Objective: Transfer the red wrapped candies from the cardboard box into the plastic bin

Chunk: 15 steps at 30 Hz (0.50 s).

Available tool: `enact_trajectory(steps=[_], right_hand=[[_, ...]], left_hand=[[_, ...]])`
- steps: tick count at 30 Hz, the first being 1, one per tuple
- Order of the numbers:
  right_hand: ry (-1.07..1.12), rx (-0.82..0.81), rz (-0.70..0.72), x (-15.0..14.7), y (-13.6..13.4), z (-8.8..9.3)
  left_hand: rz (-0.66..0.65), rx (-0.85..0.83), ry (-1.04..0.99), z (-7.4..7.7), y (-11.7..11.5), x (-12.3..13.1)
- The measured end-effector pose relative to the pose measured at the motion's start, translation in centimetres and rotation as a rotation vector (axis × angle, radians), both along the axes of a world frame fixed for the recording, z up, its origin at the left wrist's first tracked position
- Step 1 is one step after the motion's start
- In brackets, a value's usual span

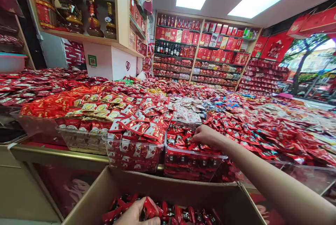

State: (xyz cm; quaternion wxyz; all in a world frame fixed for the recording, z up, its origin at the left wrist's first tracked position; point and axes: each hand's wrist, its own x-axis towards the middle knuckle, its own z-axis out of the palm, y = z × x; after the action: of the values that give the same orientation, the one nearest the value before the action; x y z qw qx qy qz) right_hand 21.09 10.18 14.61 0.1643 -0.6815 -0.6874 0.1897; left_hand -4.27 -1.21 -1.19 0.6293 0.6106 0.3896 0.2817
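Observation:
My right hand [206, 135] reaches forward into a clear plastic bin [194, 163] of dark red wrapped candies [181, 140]. Its fingers curl down onto the sweets, and what they hold is hidden. At the bottom edge, my left hand [136, 214] is closed round a red wrapped candy [149, 208] inside an open cardboard box [168, 186] with more of the same red candies [181, 215] in it. The box sits just in front of the counter bins.
Clear bins [132, 153] of red and gold packets line the counter front. A wide spread of red sweets [262, 127] covers the display behind. Shelves of red boxes and bottles [199, 49] stand at the back, and a shop window [309, 67] at right.

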Motion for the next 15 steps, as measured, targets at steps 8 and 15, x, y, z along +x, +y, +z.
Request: enact_trajectory(steps=[8,15], right_hand=[[-0.135,-0.038,0.033,-0.34,0.54,-0.97],[-0.261,-0.023,0.042,-0.29,0.37,-0.18]], left_hand=[[0.007,-0.160,-0.022,0.57,-0.40,0.11],[0.078,-0.274,-0.088,0.59,-0.09,-0.17]])
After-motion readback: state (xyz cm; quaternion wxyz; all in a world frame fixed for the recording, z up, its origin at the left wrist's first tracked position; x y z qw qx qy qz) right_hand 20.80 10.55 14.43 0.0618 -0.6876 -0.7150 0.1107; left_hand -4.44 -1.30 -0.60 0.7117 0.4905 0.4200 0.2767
